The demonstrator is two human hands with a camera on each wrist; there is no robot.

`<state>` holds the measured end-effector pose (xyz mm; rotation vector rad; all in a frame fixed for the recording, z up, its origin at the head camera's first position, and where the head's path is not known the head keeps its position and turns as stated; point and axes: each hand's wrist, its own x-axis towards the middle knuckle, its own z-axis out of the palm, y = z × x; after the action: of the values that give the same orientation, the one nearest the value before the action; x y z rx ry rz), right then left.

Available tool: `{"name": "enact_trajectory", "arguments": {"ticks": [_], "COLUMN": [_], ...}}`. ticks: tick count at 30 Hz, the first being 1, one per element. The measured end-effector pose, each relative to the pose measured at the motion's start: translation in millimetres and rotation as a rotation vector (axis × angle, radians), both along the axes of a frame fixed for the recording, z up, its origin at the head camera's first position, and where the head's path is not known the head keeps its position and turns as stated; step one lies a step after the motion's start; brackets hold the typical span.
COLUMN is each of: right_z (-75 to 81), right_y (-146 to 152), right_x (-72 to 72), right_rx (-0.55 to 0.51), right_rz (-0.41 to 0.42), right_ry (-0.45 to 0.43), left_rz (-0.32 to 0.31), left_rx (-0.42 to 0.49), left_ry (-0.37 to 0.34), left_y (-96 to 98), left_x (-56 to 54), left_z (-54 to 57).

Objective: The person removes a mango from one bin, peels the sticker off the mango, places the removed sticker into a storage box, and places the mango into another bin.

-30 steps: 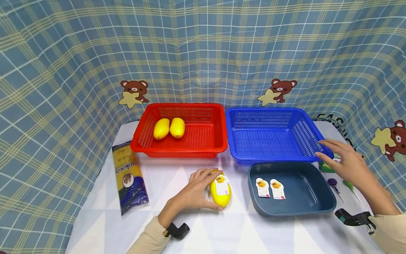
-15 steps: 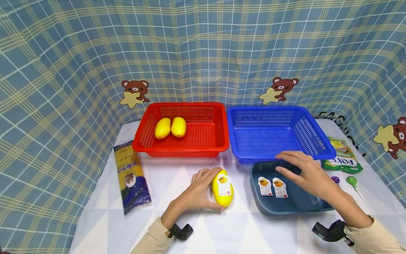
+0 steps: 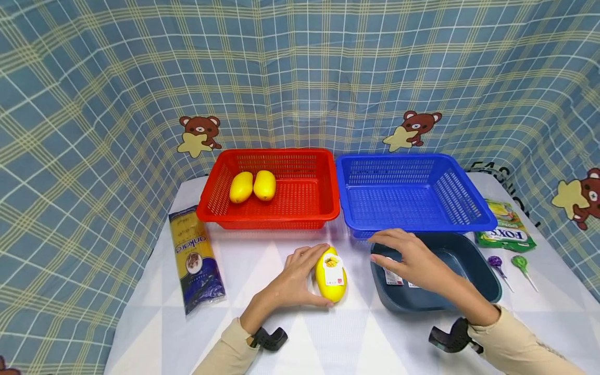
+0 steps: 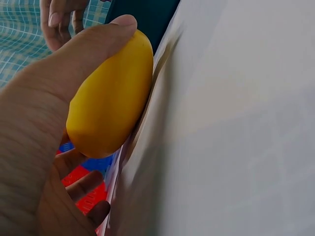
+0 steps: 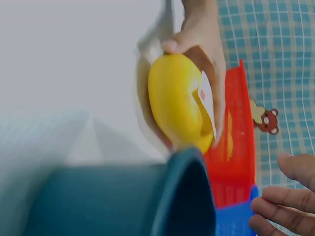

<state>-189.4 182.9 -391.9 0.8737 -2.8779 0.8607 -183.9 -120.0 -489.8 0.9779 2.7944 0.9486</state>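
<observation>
A yellow mango (image 3: 335,295) bearing a white sticker (image 3: 334,273) with printed fruit on it lies upright-lengthwise on the table. My left hand (image 3: 294,285) holds it from the left, thumb at the near end and fingertips at the far end; in the left wrist view the thumb presses on the mango (image 4: 115,98). My right hand (image 3: 414,263) hovers over the left side of a dark teal basin (image 3: 469,273), fingers apart and nothing between them. It partly covers two more stickers (image 3: 392,276) in the basin. From the right wrist view, the mango (image 5: 172,96) sits just past the basin's rim.
Behind stand a red basket (image 3: 276,225) with two mangoes (image 3: 241,187) in it and a blue basket (image 3: 417,227). A pasta packet (image 3: 194,260) lies at left. On the right are a green Fox's bag (image 3: 508,229) and purple (image 3: 495,261) and green (image 3: 519,261) lollipops.
My right hand has moved left, from beside the blue basket's right end to over the basin's left side, uncovering the green bag and lollipops. My left hand stays on the mango.
</observation>
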Motion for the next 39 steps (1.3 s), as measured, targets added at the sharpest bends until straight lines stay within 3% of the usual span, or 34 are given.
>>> {"name": "enact_trajectory", "arguments": {"ticks": [13,25,30,36,39], "right_z": [-30.7,-33.6,-24.6,6.6,20.2], "right_y": [-48.6,-62.4,-63.7,-50.7,-33.8], "right_x": [-16.9,-19.0,-16.2,-10.4,-8.0], "right_rx": [-0.006,-0.099,-0.146,-0.219,-0.198], "right_rz": [0.103,0.103,0.042,-0.015,-0.037], "right_ry": [-0.063,-0.173,-0.176,-0.214,-0.221], "left_rz": [0.006,-0.018,-0.017,-0.003,-0.001], "left_rx": [-0.009,-0.022,-0.023,-0.016,-0.007], "left_ry": [-0.004,0.0,-0.012,-0.046,-0.043], "left_y": [-0.4,3.6,3.0,-0.1,-2.1], "left_x": [1.3,0.1,-1.4,-1.6,-1.1], "left_z": [-3.0,-2.5,-1.1,-0.2,-0.2]}}
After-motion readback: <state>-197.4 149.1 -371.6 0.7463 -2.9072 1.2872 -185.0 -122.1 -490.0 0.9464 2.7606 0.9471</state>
